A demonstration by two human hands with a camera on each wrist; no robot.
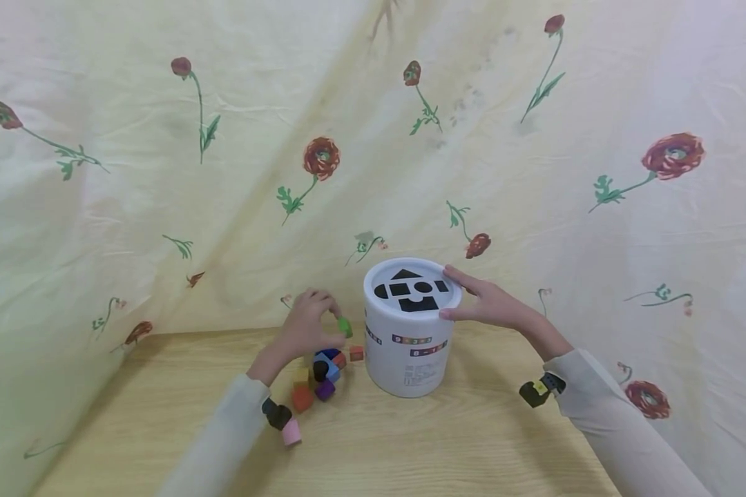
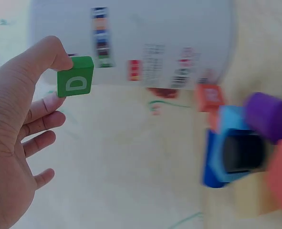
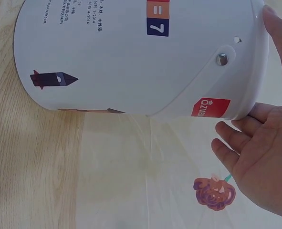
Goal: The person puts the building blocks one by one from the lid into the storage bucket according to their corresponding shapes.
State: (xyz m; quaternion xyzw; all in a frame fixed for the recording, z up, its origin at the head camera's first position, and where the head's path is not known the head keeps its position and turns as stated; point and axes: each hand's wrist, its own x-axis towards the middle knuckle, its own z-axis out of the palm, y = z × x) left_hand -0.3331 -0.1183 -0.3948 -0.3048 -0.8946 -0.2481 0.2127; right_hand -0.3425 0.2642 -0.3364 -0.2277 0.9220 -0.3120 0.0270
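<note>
A white cylindrical tub (image 1: 410,338) (image 3: 131,57) stands on the wooden table, its lid cut with black shape holes (image 1: 413,288). My left hand (image 1: 307,324) (image 2: 16,143) pinches a small green block marked D (image 1: 345,326) (image 2: 75,76) just left of the tub, above the table. My right hand (image 1: 488,304) (image 3: 255,157) rests on the tub's right rim, thumb along the side and fingers over the lid edge. Below the left hand lies a cluster of blocks (image 1: 323,369): blue (image 2: 226,152), purple (image 2: 269,114), orange-red (image 2: 210,98) and tan ones.
A floral yellow cloth (image 1: 373,138) hangs behind and beside the table as a backdrop. A pink cylinder block (image 1: 291,433) lies near my left wrist. The wooden tabletop (image 1: 441,442) stretches toward me in front of the tub.
</note>
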